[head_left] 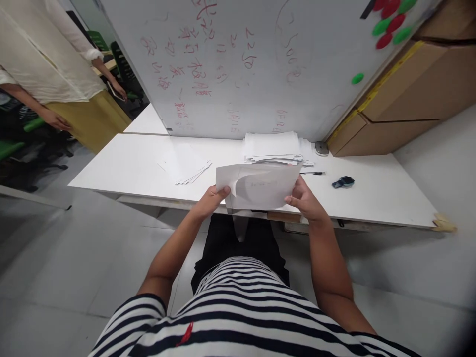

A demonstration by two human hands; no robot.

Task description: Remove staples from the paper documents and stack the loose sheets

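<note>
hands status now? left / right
Left hand: closed on the left edge of the sheet of paper.
Right hand: closed on its right edge.

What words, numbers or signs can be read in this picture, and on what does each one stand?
On the whiteboard: red handwriting, too blurred to read.
On the sheet in the left hand and right hand: faint marks, too small to read.
On the paper stack and boxes: no text shows.
So nothing can be quoted.
</note>
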